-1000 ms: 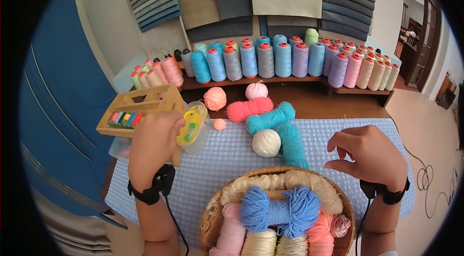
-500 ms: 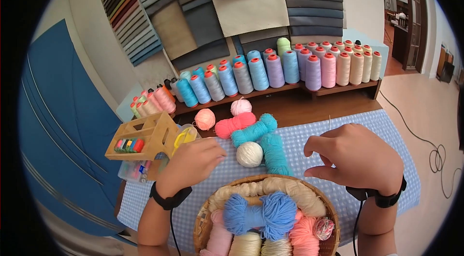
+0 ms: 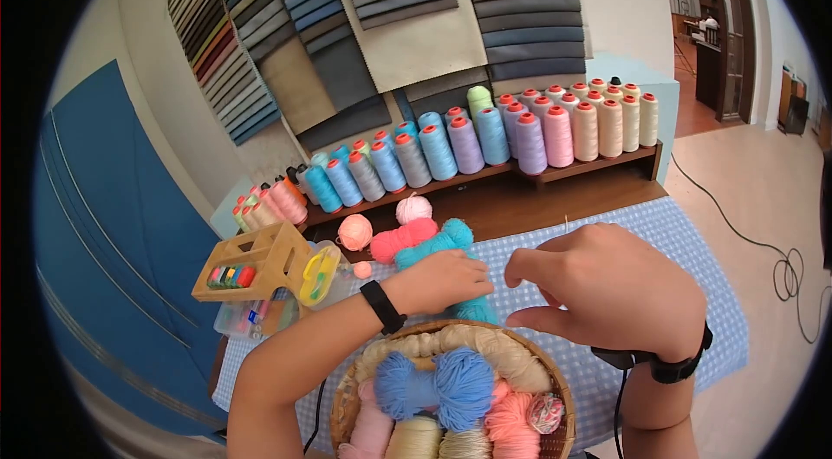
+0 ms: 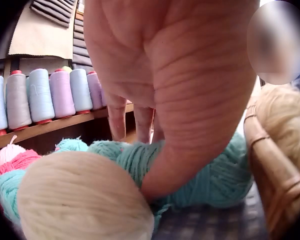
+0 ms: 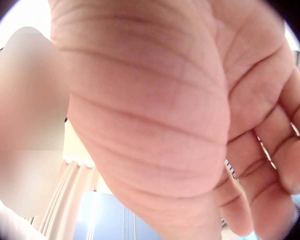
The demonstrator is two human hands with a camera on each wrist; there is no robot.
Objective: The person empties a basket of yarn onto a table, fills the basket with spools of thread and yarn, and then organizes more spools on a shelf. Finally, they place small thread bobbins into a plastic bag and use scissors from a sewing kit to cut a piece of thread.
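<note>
My left hand (image 3: 444,282) lies over the nearer teal skein (image 3: 473,311), covering much of it. In the left wrist view that hand (image 4: 175,85) straddles the teal skein (image 4: 220,175), thumb against its near side and fingers down at its far side. A cream ball (image 4: 85,200) sits beside the thumb; the head view hides it. My right hand (image 3: 607,286) hovers over the cloth at the right, fingers loosely bent, nothing seen between them. The right wrist view shows the palm of this hand (image 5: 190,110) with no yarn in it.
A wicker basket (image 3: 568,398) of yarn, with a blue skein (image 3: 433,390) on top, is at the front. Behind lie another teal skein (image 3: 442,240), a coral skein (image 3: 403,238) and a peach ball (image 3: 354,233). A wooden caddy (image 3: 260,260) stands left; thread cones line the back shelf.
My left hand has moved right from beside the caddy, past the cream ball, onto the nearer teal skein. The head view has turned; the right hand keeps its loosely bent shape.
</note>
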